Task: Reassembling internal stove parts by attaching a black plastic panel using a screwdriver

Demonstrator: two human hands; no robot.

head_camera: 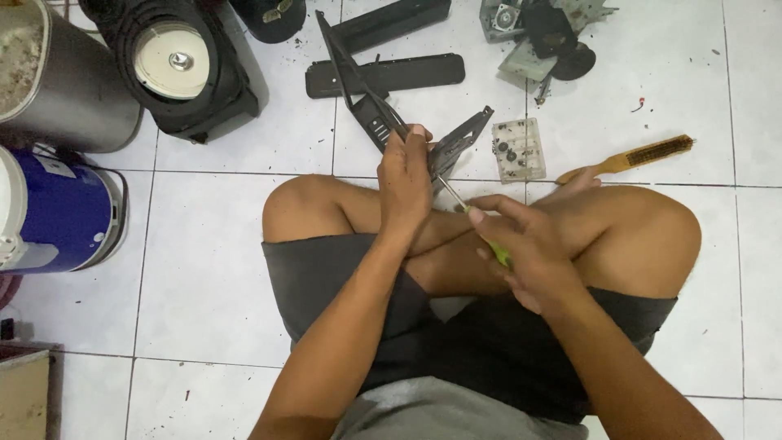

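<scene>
Black plastic frame part (383, 114) sits just above the crossed knees, long arm running up toward 11 o'clock, a shorter slotted arm (464, 134) branching to 2 o'clock. Lower end is hidden under the left hand (405, 183), fingers wrapped tight around it. Can't tell if the part rests on the floor or is held clear.

Screwdriver (476, 228): metal shaft points from 4 o'clock up into the frame just below the left hand; green handle is mostly buried in the right hand (521, 248), fingers closed around it, thumb laid along the top.

Outward:
- 2 o'clock of the frame, near the slotted arm's tip: clear plastic tray (518, 149) with small parts, not touching.
- 3 o'clock, past the tray: wire brush (631, 156) with wooden handle, handle end just beside the right knee.
- 12 o'clock: two black flat panels (387, 73), the frame's long arm crossing over the lower one.
- 1 o'clock, top edge: heap of grey and black parts (546, 37).
- 10 o'clock: black housing with a round disc (181, 65); left of it a grey drum (57, 81).
- 9 o'clock, left edge: blue and white drum (57, 208).

Open white tile floor (204, 269) lies between the left knee and the blue drum, and right of the right knee below the brush.
</scene>
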